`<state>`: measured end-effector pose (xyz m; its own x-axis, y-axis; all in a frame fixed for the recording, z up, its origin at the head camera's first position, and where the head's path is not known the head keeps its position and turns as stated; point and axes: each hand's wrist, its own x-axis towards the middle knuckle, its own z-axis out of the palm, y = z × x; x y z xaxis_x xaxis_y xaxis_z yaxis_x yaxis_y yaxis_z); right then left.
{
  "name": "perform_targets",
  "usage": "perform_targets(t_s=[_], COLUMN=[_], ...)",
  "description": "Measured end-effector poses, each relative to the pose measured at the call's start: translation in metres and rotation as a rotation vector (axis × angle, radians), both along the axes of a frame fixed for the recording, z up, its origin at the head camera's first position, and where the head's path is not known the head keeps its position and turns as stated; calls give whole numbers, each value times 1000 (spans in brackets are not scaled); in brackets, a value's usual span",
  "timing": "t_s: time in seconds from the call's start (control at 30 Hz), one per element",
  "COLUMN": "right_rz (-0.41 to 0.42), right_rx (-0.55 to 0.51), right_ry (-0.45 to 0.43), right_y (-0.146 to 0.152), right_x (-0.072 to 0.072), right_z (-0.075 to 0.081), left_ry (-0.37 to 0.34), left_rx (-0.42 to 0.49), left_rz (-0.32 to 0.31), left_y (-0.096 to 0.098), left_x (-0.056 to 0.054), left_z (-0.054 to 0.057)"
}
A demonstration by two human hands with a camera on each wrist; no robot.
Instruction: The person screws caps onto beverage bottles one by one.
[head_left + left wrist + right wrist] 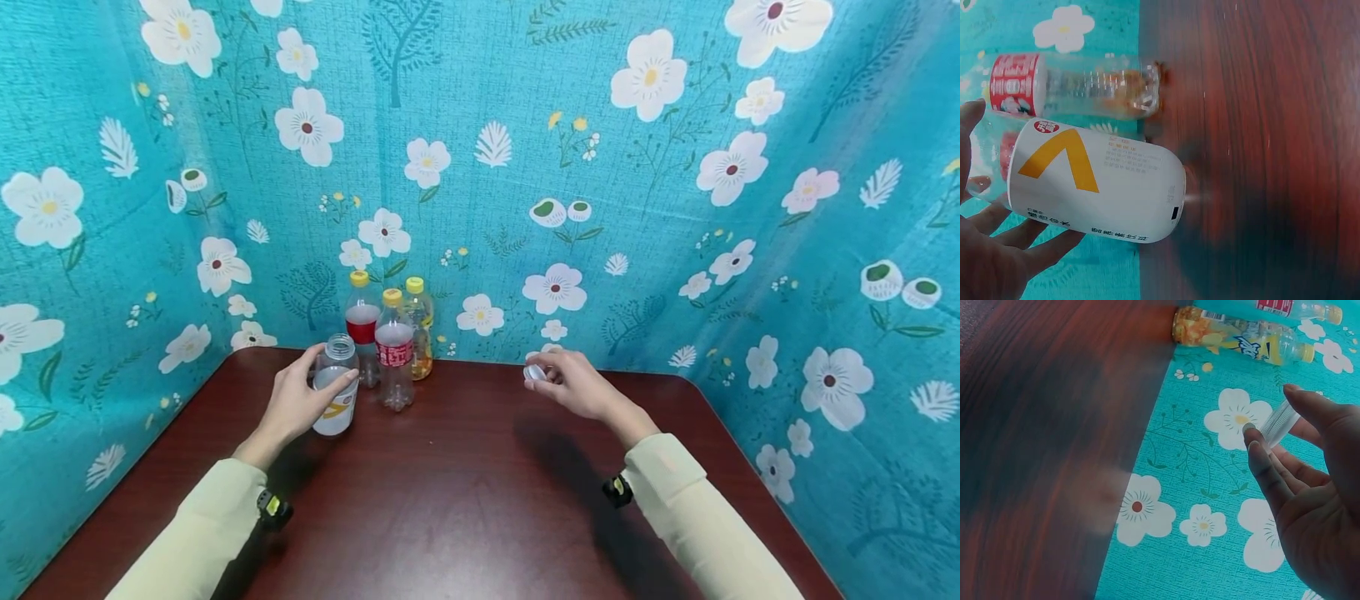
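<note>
At the table's left, my left hand (295,398) grips a clear wide-mouthed bottle (335,383) round its upper body. The bottle's threaded neck is uncapped, and in the left wrist view its white label (1097,181) carries a yellow V-shaped mark. Off to the right, my right hand (577,385) pinches a white ridged bottle cap (1280,425) between thumb and fingertips, raised above the table. Just right of the held bottle stands a clear bottle (395,354) with a red label and yellow cap.
Behind it are another red-labelled bottle (362,325) and a yellow-capped bottle (422,333) with orange-yellow contents or print near its base. The dark red-brown table (465,483) meets a blue flowered cloth (480,208) at the back and sides.
</note>
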<state>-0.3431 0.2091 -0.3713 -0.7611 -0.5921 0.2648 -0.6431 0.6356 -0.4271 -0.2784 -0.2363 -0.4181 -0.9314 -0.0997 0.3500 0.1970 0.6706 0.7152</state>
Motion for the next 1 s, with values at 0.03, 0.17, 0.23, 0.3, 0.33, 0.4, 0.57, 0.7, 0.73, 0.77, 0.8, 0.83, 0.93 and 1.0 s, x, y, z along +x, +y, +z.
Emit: perform_targets(t_s=[0.03, 0.17, 0.23, 0.3, 0.33, 0.4, 0.57, 0.7, 0.73, 0.77, 0.8, 0.83, 0.93, 1.0], right_rz=[2, 11, 14, 21, 23, 30, 30, 27, 32, 39, 46, 53, 73, 74], right_rx=[2, 7, 10, 12, 13, 13, 3, -17, -21, -27, -29, -31, -34, -32], right_ry=[1, -7, -3, 5, 13, 24, 26, 27, 33, 40, 50, 59, 82, 86], right_y=[0, -2, -2, -3, -3, -4, -5, -6, -6, -6, -7, -7, -9, -10], right_x=[1, 3, 5, 6, 7, 8, 11, 13, 14, 14, 15, 15, 17, 18], right_z=[1, 3, 4, 5, 6, 8, 13, 18, 19, 21, 23, 25, 31, 36], left_ry=[-1, 5, 3, 2, 1, 3, 28, 39, 40, 41, 44, 46, 46, 46], left_rx=[4, 4, -2, -2, 2, 6, 17, 8, 8, 7, 10, 12, 29, 38], left_rz=[-4, -20, -30, -37, -38, -39, -42, -58, -63, -69, -75, -82, -103, -117], left_y=[2, 11, 14, 16, 17, 19, 24, 32, 34, 36, 38, 41, 48, 54], left_x=[1, 2, 3, 3, 3, 3, 2, 1, 1, 1, 1, 1, 1, 1], left_z=[0, -1, -2, -3, -4, -5, -7, -8, -7, -7, -7, -6, -4, -2])
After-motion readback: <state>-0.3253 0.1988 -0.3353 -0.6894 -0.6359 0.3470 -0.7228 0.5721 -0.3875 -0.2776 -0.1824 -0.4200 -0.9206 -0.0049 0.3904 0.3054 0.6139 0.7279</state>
